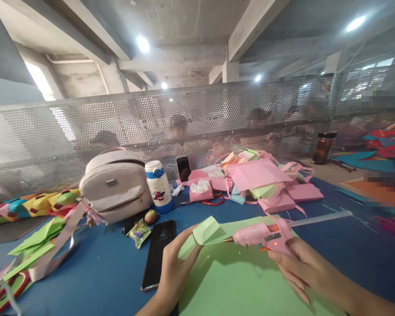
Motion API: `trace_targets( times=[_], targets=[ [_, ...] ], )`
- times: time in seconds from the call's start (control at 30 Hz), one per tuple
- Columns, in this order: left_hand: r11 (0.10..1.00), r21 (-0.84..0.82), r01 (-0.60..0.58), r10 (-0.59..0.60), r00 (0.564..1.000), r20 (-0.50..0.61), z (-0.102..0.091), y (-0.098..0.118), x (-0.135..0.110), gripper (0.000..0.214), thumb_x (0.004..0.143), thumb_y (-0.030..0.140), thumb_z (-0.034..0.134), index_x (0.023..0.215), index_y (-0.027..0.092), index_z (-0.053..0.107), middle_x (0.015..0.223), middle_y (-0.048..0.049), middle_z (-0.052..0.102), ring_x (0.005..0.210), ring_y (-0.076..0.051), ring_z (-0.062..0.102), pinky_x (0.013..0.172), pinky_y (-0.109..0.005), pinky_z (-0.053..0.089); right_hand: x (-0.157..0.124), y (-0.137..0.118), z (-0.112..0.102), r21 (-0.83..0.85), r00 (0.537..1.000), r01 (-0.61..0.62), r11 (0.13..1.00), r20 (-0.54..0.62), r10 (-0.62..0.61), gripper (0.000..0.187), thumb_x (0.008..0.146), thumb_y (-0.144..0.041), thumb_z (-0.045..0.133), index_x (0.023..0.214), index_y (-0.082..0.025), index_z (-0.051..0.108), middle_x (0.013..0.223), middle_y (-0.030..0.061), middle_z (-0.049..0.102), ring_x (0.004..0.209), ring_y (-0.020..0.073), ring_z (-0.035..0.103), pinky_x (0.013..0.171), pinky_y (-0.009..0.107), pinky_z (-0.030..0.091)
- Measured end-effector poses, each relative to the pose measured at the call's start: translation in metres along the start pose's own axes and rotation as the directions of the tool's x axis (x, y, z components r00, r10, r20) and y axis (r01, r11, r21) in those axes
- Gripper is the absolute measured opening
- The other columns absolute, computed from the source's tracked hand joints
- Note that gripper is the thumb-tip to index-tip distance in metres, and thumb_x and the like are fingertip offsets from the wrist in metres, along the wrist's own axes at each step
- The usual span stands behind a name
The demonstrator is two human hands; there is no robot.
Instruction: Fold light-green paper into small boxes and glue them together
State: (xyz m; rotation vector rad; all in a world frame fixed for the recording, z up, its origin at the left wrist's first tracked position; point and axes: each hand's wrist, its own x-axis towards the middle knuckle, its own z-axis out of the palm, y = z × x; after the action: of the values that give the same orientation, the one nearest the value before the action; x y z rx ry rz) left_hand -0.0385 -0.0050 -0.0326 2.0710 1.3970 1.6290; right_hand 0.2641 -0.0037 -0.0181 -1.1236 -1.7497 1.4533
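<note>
Now our left hand (176,259) pinches the folded green paper (206,231), right hand (299,263) grips the glue gun (261,235); hot nozzle could burn fingertips.

The right hand (303,263) hides the glue gun's (260,235) grip, and people behind the mesh screen (118,123) are blurred.

A backpack (113,186) is sitting at frame left on the table (95,267), a bottle (158,186) just right of it, a phone (159,253) lying below both, paper stacks (266,182) piling right of centre.
</note>
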Motion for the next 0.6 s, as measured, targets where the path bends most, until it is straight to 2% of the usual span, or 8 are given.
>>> trace_targets(
  times=[0.2,0.37,0.53,0.6],
  targets=[
    [1.0,0.0,0.03,-0.03,1.0,0.002,0.0,0.001,0.001,0.026,0.081,0.03,0.072,0.105,0.019,0.075,0.103,-0.0074,0.079,0.091,-0.025,0.076,0.082,-0.03,0.062,-0.003,-0.003,-0.001,-0.182,0.998,0.065,0.981,-0.01,-0.067,0.06,0.093,-0.068,0.043,0.058,-0.019,0.047,0.041,-0.0055,0.037,0.038,0.0084,0.041,0.043,0.021,0.035],
    [0.999,-0.016,0.04,-0.04,0.999,-0.003,0.0,0.002,0.001,0.026,0.081,0.03,0.072,0.104,0.019,0.076,0.102,-0.007,0.079,0.09,-0.025,0.076,0.081,-0.03,0.062,-0.008,-0.008,-0.002,-0.3,0.992,0.108,0.948,-0.027,-0.122,0.055,0.094,-0.064,0.044,0.071,-0.016,0.06,0.041,-0.0037,0.043,0.04,0.0107,0.043,0.046,0.023,0.034],
    [0.999,-0.018,0.041,-0.041,0.999,-0.004,0.0,0.003,0.001,0.025,0.081,0.03,0.072,0.103,0.02,0.076,0.102,-0.0065,0.079,0.09,-0.024,0.076,0.081,-0.029,0.062,-0.011,-0.011,-0.005,-0.347,0.993,0.074,0.935,-0.057,-0.099,0.055,0.092,-0.064,0.047,0.066,-0.018,0.061,0.043,-0.0029,0.043,0.043,0.0123,0.045,0.047,0.024,0.037],
    [0.999,-0.013,0.036,-0.036,0.999,-0.007,0.0,0.003,0.001,0.024,0.081,0.029,0.072,0.103,0.02,0.076,0.102,-0.0061,0.079,0.09,-0.024,0.076,0.081,-0.029,0.062,-0.012,-0.012,-0.006,-0.357,0.992,0.066,0.932,-0.076,-0.1,0.051,0.092,-0.062,0.049,0.071,-0.018,0.065,0.043,-0.0034,0.041,0.043,0.0128,0.044,0.047,0.024,0.038]
  ],
)
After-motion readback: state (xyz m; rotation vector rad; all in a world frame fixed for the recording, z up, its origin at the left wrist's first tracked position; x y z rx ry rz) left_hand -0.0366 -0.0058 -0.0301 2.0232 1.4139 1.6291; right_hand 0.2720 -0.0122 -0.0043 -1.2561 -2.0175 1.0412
